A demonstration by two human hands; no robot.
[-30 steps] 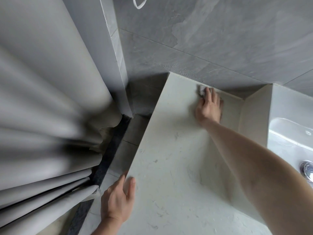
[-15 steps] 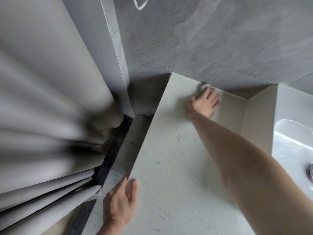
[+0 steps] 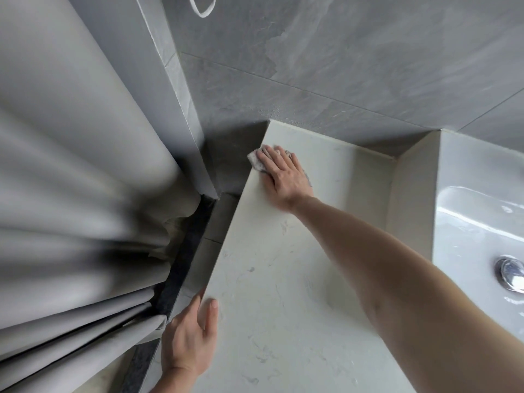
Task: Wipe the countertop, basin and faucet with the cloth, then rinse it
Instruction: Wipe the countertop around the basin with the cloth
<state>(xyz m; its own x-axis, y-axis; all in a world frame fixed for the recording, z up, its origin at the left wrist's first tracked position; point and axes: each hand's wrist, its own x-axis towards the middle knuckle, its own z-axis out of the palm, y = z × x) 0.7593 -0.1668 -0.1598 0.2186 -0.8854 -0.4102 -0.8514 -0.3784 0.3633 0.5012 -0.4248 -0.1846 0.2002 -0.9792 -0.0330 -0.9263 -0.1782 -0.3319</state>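
Observation:
The pale marbled countertop [image 3: 272, 279] runs from the near edge to the tiled wall. My right hand [image 3: 283, 174] lies flat on a small grey-white cloth [image 3: 256, 161] at the counter's far left edge, pressing it down; most of the cloth is hidden under the palm. My left hand [image 3: 190, 336] rests on the counter's near left edge with fingers apart and holds nothing. The white basin [image 3: 476, 211] sits at the right with its chrome drain [image 3: 511, 273] showing. The faucet is out of view.
A grey shower curtain [image 3: 73, 194] hangs in folds at the left, close to the counter's side. Grey wall tiles [image 3: 354, 66] rise behind the counter. A dark floor strip [image 3: 181, 259] runs between curtain and counter. A white cord loop [image 3: 202, 8] hangs at the top.
My right hand has slid the cloth leftward along the back of the counter, from near the basin wall to the far left edge. My left hand has stayed on the near edge.

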